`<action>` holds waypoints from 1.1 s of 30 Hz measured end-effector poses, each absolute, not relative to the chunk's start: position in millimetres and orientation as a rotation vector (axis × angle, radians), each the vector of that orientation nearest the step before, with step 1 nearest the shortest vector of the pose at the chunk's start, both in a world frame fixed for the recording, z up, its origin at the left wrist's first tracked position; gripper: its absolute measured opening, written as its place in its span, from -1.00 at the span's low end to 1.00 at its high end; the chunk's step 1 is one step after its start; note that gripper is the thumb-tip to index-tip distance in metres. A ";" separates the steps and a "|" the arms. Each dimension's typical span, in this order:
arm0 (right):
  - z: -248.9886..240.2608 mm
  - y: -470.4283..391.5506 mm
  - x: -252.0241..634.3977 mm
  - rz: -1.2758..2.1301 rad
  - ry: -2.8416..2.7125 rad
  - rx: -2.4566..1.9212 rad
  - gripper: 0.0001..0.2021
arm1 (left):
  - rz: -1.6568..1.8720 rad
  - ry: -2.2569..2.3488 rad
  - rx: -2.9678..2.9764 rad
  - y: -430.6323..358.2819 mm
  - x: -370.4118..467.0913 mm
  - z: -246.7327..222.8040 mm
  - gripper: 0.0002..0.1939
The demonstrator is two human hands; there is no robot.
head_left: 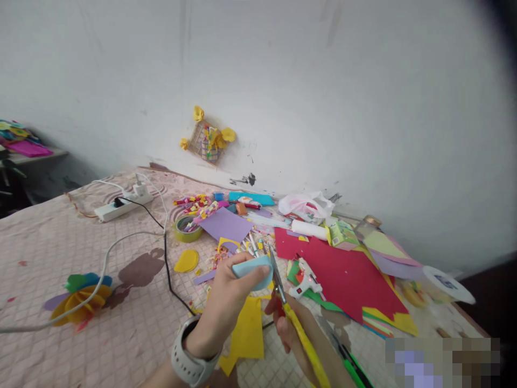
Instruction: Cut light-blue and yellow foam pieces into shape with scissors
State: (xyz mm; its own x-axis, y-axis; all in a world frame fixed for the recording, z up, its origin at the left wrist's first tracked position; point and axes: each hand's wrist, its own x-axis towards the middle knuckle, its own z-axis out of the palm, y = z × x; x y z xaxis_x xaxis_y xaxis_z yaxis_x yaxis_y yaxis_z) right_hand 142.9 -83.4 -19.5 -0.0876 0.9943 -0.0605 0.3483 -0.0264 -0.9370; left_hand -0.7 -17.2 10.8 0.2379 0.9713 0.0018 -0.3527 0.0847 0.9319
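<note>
My left hand [226,295], with a white watch at its wrist, pinches a light blue piece [247,265] with a rounded edge, paper or foam sheet, between thumb and fingers. Just right of it, my right hand [285,327] grips yellow-handled scissors [306,344], their blades pointing up beside the blue piece. Whether the blades touch it I cannot tell. Beneath the hands lies a yellow sheet [248,331]. A white glue gun [307,280] rests to the right, and a green-handled cutter [353,366] lies partly behind my right forearm.
Large red sheets [343,269] spread over the right side. A purple sheet [227,225], a tape roll [187,229] and yellow cutouts [187,261] lie left of centre. Cables run from a power strip [123,207] across the table, past a paper flower [81,302]. A wall stands behind.
</note>
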 end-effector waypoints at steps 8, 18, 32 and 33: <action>-23.5 -82.3 146.2 1.133 -1.592 -1.427 -0.39 | 1.167 0.792 1.000 -16.0 -0.6 9.5 -0.75; -27.7 -81.8 149.9 1.149 -1.598 -1.439 -0.41 | 1.163 0.797 0.994 -15.5 -0.6 7.4 -0.76; -25.9 -82.7 149.0 1.163 -1.581 -1.446 -0.44 | 1.166 0.803 0.982 -16.0 0.0 10.1 -0.76; -25.8 -82.6 149.2 1.167 -1.582 -1.444 -0.44 | 1.166 0.802 0.979 -16.1 -0.1 10.1 -0.76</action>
